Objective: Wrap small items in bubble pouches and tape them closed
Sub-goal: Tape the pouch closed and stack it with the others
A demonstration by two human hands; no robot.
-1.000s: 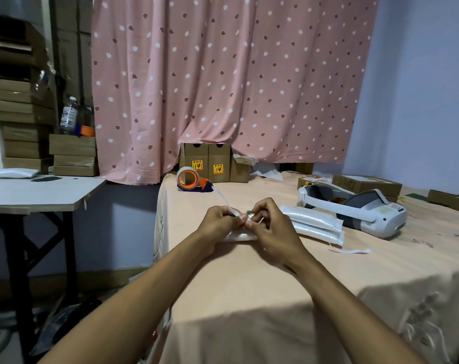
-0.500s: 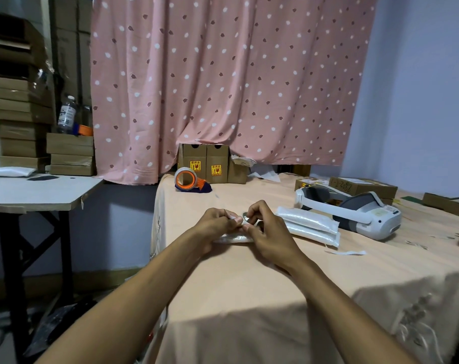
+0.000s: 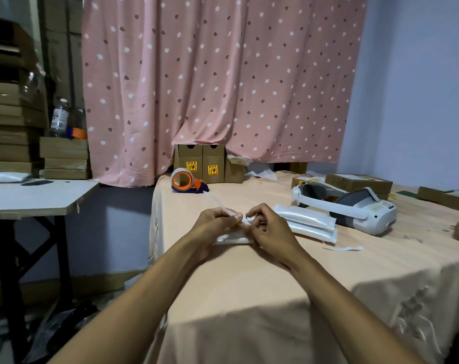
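A small bubble pouch lies on the peach tablecloth under both my hands. My left hand pinches a strip of clear tape that runs back to the orange tape dispenser. My right hand has curled fingers pinching the tape's end over the pouch top. What is inside the pouch is hidden. Two more white bubble pouches lie stacked just right of my hands.
A white headset sits to the right, with flat cardboard boxes behind it. Small brown boxes stand at the curtain. A loose paper strip lies nearby. A side table stands at the left.
The tape strip is raised and taut from the dispenser to my left hand again. My hands have stayed on the pouch with only small finger movements.
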